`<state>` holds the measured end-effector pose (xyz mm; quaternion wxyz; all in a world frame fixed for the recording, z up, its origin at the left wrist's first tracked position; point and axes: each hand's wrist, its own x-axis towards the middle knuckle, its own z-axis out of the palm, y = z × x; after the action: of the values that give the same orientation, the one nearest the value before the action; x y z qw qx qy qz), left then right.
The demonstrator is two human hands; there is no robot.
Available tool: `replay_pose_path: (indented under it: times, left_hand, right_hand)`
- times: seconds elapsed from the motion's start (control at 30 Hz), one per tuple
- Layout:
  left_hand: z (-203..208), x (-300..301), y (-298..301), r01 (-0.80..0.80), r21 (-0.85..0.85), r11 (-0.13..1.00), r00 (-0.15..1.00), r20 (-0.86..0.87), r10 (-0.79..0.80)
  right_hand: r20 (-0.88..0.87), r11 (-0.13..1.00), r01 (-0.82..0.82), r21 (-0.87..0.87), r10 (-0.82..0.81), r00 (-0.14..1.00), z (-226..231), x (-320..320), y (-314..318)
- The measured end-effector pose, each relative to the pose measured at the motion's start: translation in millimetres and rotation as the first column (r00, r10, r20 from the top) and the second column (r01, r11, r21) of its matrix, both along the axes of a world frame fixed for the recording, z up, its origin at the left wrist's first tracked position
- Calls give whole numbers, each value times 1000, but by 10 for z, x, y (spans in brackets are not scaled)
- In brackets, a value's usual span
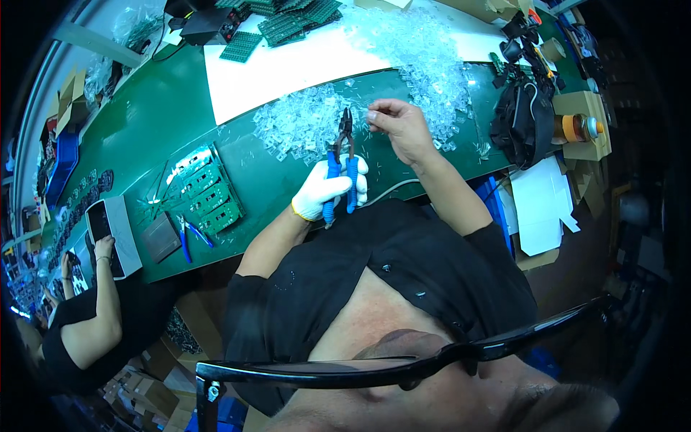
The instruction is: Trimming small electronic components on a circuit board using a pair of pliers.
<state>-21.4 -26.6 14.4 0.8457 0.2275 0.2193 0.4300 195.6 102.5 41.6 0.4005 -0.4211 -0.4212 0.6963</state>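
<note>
Spare tool: I see a second blue-handled tool [185, 241] lying on the green surface [173, 93], untouched.
Boards: the green circuit boards [206, 189] sit beside it; I judge them stiff and would lift by the edges.
Near pile: small clear pieces [299, 126] are heaped just left of the pliers; light, hard and slippery, I expect, so I would pinch one by its edges.
Left hand: my gloved left hand [321, 189] is wrapped around the pliers.
Pliers: these blue-handled pliers [352, 174] point away from the body, between both hands; rigid, with some weight, best held low on the sleeved grips.
Right hand: my bare right hand [403, 132] has thumb and forefinger drawn together near the tip; I cannot tell whether they pinch a piece.
Far pile: more clear pieces [432, 75] spread beyond.
</note>
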Motion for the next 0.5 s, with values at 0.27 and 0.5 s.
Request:
replay_pose_path:
  times: [0.27,0.5]
  left_hand:
    - [-37,23,-39,62,63,996,998,-11,-62]
    - [-58,-24,-20,77,69,995,997,0,-77]
  right_hand:
    - [571,696,-388,604,-38,820,115,-234,35]
    - [848,689,-495,530,-416,328,115,450,330]
